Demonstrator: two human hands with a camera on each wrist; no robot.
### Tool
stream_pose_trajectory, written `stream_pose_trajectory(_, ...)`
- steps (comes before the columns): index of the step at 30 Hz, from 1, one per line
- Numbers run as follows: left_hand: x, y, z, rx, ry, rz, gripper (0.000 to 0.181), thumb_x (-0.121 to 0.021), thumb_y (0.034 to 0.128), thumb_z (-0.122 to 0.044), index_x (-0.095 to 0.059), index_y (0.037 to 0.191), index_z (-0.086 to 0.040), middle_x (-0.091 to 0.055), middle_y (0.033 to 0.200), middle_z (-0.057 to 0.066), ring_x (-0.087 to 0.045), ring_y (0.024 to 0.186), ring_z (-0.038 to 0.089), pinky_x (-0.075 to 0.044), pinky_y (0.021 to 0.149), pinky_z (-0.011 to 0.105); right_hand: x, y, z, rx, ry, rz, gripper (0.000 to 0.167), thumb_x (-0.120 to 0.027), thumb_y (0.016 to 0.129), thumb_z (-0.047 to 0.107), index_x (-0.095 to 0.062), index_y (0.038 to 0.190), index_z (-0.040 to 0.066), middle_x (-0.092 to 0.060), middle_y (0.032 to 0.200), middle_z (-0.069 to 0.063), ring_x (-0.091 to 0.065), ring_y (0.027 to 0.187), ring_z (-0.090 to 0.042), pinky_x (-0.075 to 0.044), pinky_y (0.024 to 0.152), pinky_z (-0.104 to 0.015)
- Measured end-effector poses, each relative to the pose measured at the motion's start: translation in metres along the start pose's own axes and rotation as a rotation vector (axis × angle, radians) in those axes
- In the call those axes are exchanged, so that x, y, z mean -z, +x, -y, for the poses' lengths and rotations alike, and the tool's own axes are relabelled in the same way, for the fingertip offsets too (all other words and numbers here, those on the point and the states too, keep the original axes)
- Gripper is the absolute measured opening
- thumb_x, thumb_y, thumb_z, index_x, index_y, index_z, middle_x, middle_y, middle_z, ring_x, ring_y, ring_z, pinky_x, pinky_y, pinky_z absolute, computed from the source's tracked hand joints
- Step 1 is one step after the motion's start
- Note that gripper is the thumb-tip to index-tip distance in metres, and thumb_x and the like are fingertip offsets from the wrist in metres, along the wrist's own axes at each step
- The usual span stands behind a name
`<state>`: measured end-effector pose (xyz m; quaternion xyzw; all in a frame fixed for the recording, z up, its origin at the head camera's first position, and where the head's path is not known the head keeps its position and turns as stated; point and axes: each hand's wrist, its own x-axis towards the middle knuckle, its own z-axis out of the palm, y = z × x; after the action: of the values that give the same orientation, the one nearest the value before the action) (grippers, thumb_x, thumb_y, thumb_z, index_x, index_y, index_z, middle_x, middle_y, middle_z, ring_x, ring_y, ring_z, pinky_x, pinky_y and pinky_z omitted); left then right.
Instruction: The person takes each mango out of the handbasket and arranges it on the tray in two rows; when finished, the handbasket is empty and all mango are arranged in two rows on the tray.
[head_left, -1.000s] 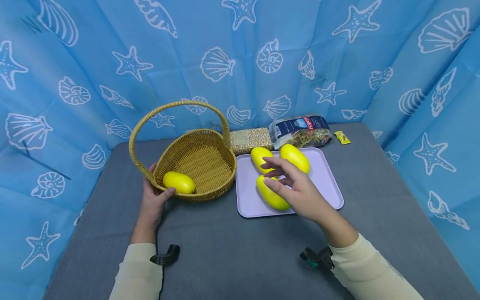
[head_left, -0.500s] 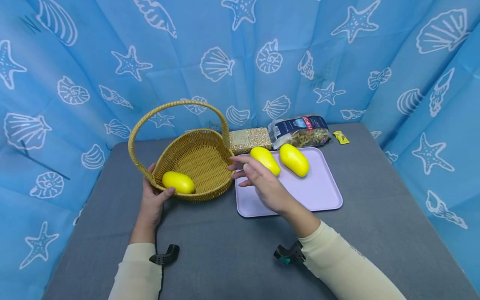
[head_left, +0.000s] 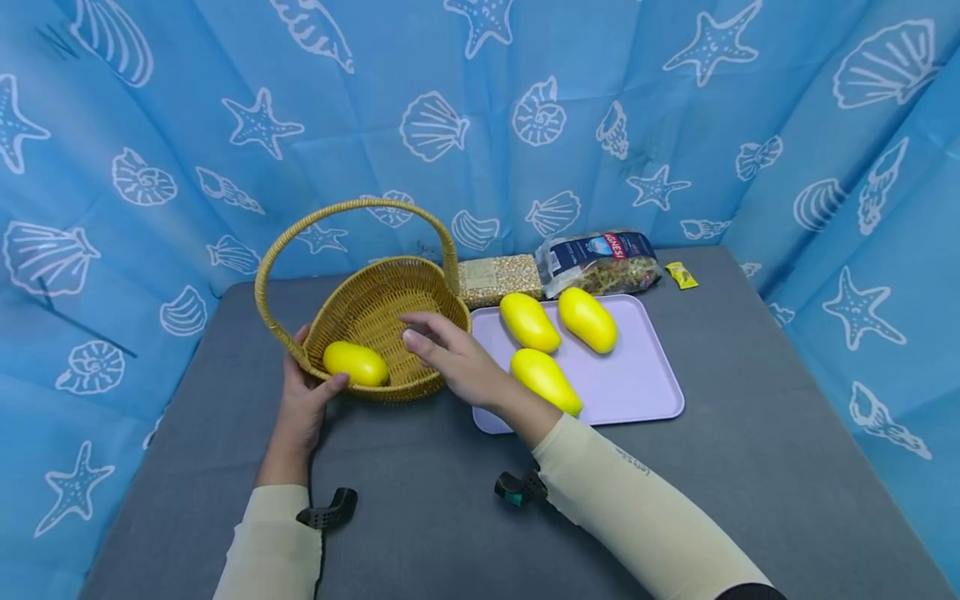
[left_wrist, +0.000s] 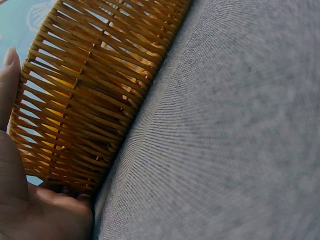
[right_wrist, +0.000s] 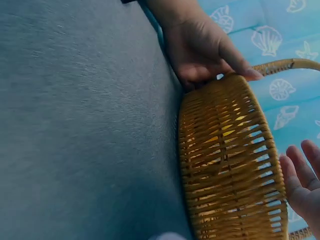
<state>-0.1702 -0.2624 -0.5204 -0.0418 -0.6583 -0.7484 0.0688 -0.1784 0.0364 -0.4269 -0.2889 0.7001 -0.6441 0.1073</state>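
A wicker basket (head_left: 420,387) with a tall arched handle stands at the left of the table. My left hand (head_left: 302,408) grips its left side, the thumb over the rim and the other fingers outside; the left wrist view shows this hand (left_wrist: 47,210) against the weave. Inside, near that thumb, lies one yellow mango (head_left: 356,363). My right hand (head_left: 468,367) is over the basket's right part with loosely bent fingers and nothing in them. In the right wrist view its fingers (right_wrist: 299,167) are by the rim. Three mangoes, one being the nearest mango (head_left: 546,382), lie on a lilac tray (head_left: 637,392).
Behind the tray lie a pack of pale grains (head_left: 498,279) and a bag of pasta (head_left: 603,262). A small yellow packet (head_left: 682,275) is at the back right. A blue shell-patterned curtain (head_left: 480,125) hangs behind the grey table (head_left: 420,517).
My right hand has moved left from above the tray to over the basket, uncovering the nearest mango on the tray. My left hand and the basket have stayed in place.
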Motion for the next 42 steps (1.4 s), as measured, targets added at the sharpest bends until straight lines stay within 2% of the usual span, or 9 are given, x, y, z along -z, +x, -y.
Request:
stream_pose_trajectory(3, -0.001, 0.001, 0.000, 0.010, 0.014, -0.007, 0.091, -0.066, 0.1023, 0.010, -0.016, 0.172, -0.019, -0.030, 0.170, 0.014, -0.041, 0.146, 0.026, -0.045, 0.107, 0.025, -0.004, 0.014, -0.004, -0.021, -0.056, -0.002, 0.057, -0.047, 0.117, 0.045, -0.051, 0.159, 0.006, -0.062, 0.144, -0.012, -0.063, 0.121, -0.021, -0.056, 0.100, -0.046)
stream_pose_trajectory(7, -0.002, 0.001, -0.001, 0.016, 0.028, -0.012, 0.091, -0.066, 0.1019, 0.010, -0.017, 0.172, -0.019, -0.031, 0.170, 0.013, -0.040, 0.146, 0.026, -0.044, 0.108, 0.025, -0.007, 0.028, -0.010, -0.072, -0.070, -0.005, 0.055, -0.048, 0.116, 0.044, -0.051, 0.160, 0.009, -0.062, 0.143, -0.011, -0.064, 0.119, -0.021, -0.057, 0.097, -0.050)
stream_pose_trajectory(13, -0.002, 0.001, -0.004, 0.016, 0.048, -0.017, 0.090, -0.067, 0.1023, 0.008, -0.017, 0.172, -0.020, -0.032, 0.169, 0.014, -0.041, 0.145, 0.027, -0.044, 0.108, 0.024, -0.013, 0.049, -0.014, -0.131, -0.177, 0.042, 0.062, -0.051, 0.114, 0.051, -0.050, 0.161, 0.011, -0.062, 0.144, -0.008, -0.063, 0.121, -0.022, -0.055, 0.096, -0.041)
stream_pose_trajectory(19, 0.000, 0.001, -0.005, 0.010, 0.043, -0.008, 0.089, -0.066, 0.1032, 0.008, -0.017, 0.172, -0.020, -0.031, 0.170, 0.014, -0.041, 0.146, 0.027, -0.044, 0.109, 0.024, -0.022, 0.067, -0.018, -0.206, -0.239, 0.114, 0.071, -0.052, 0.112, 0.057, -0.047, 0.164, 0.008, -0.060, 0.148, -0.009, -0.059, 0.129, -0.023, -0.049, 0.106, -0.041)
stream_pose_trajectory(26, 0.001, 0.001, -0.004, 0.007, 0.035, 0.005, 0.089, -0.066, 0.1036, 0.007, -0.016, 0.172, -0.019, -0.030, 0.170, 0.015, -0.041, 0.146, 0.027, -0.045, 0.108, 0.024, -0.027, 0.077, -0.026, -0.269, -0.296, 0.190, 0.079, -0.050, 0.111, 0.064, -0.043, 0.167, 0.010, -0.057, 0.156, -0.011, -0.054, 0.139, -0.026, -0.045, 0.113, -0.047)
stream_pose_trajectory(34, -0.001, 0.000, -0.004, 0.005, 0.016, 0.019, 0.089, -0.065, 0.1032, 0.008, -0.015, 0.172, -0.019, -0.028, 0.170, 0.016, -0.041, 0.146, 0.027, -0.047, 0.107, 0.024, -0.026, 0.081, -0.029, -0.293, -0.337, 0.320, 0.079, -0.052, 0.111, 0.061, -0.041, 0.168, 0.008, -0.046, 0.167, -0.012, -0.046, 0.148, -0.026, -0.038, 0.120, -0.045)
stream_pose_trajectory(36, -0.001, 0.000, -0.004, 0.003, 0.014, 0.020, 0.090, -0.065, 0.1032, 0.008, -0.015, 0.172, -0.019, -0.028, 0.170, 0.016, -0.041, 0.146, 0.027, -0.047, 0.107, 0.024, -0.027, 0.081, -0.029, -0.289, -0.351, 0.348, 0.077, -0.053, 0.112, 0.059, -0.042, 0.168, 0.008, -0.048, 0.166, -0.010, -0.048, 0.146, -0.024, -0.039, 0.118, -0.043)
stream_pose_trajectory(39, 0.000, 0.001, -0.003, 0.006, 0.017, 0.019, 0.090, -0.066, 0.1031, 0.008, -0.015, 0.172, -0.019, -0.029, 0.170, 0.016, -0.041, 0.146, 0.027, -0.047, 0.107, 0.025, -0.027, 0.081, -0.030, -0.287, -0.349, 0.382, 0.073, -0.056, 0.112, 0.056, -0.044, 0.167, 0.008, -0.054, 0.159, -0.007, -0.058, 0.132, -0.020, -0.047, 0.108, -0.038)
stream_pose_trajectory(42, 0.001, 0.001, -0.003, 0.011, 0.024, 0.016, 0.090, -0.067, 0.1031, 0.007, -0.015, 0.172, -0.020, -0.029, 0.170, 0.015, -0.040, 0.147, 0.028, -0.046, 0.107, 0.024, -0.027, 0.081, -0.030, -0.277, -0.342, 0.401, 0.069, -0.060, 0.112, 0.050, -0.047, 0.165, 0.009, -0.058, 0.152, -0.005, -0.060, 0.118, -0.017, -0.051, 0.098, -0.033)
